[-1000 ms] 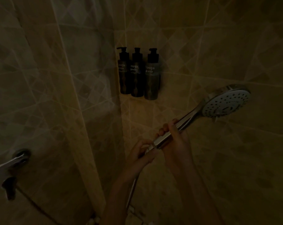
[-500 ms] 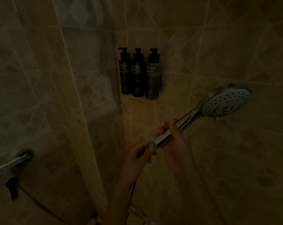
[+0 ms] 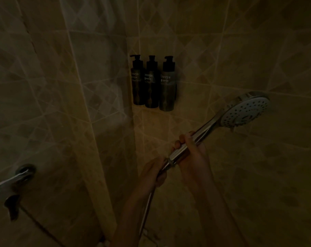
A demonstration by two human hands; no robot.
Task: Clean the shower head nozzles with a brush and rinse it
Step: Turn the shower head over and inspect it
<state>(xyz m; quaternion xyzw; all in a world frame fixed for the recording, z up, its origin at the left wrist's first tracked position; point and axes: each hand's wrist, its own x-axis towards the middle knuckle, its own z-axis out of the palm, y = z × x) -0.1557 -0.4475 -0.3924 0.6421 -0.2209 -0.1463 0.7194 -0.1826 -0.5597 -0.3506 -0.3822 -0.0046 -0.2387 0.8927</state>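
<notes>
A chrome hand shower (image 3: 243, 111) points up and to the right, its round white nozzle face turned toward me. My right hand (image 3: 190, 155) grips the shiny handle from behind, fingers curled over its top. Just below, my left hand (image 3: 154, 172) grips the joint where the metal hose (image 3: 146, 213) meets the handle. The hose drops down between my forearms. No brush is in view.
Three dark pump bottles (image 3: 152, 82) stand in the tiled corner behind the handle. A chrome tap lever (image 3: 10, 184) juts from the left wall at lower left. A glass panel edge runs down the left side. The light is dim.
My left hand has slid slightly down from the handle's end onto the hose joint. The shower head and right hand have hardly moved.
</notes>
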